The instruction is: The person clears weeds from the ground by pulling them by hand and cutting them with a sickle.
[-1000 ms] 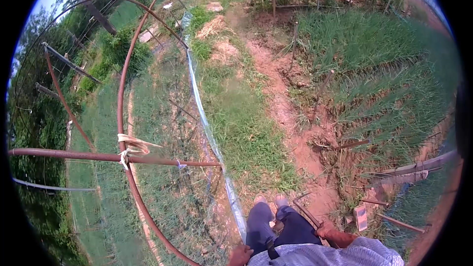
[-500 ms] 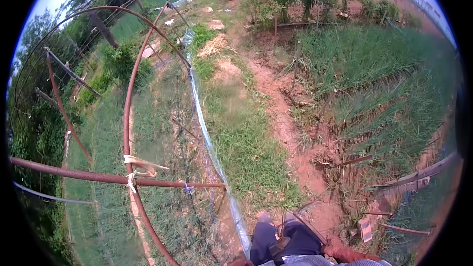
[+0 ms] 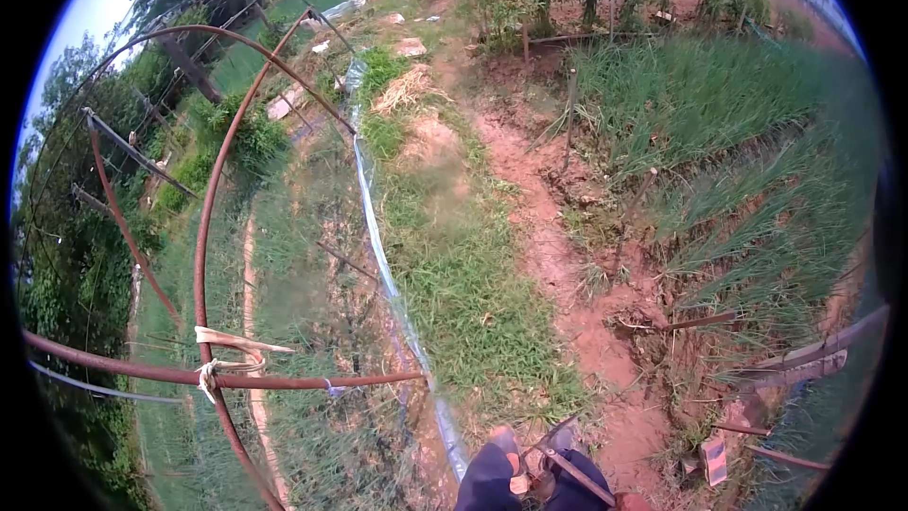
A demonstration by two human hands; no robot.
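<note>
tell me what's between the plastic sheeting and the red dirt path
In the head view, a strip of green grass lies between the plastic sheeting and the red dirt path, with a straw pile toward its far end.

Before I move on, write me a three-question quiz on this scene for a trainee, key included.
1. Which of the wearer's hands shows at the handle of the tool?
2. True or false: the cloth is tied near where two poles cross.
3. Which lies to the right of the muddy path in the picture: a) the plastic strip, b) the block, c) the cloth?

Key: 1. The right hand, at the bottom edge. 2. True. 3. b.
</note>
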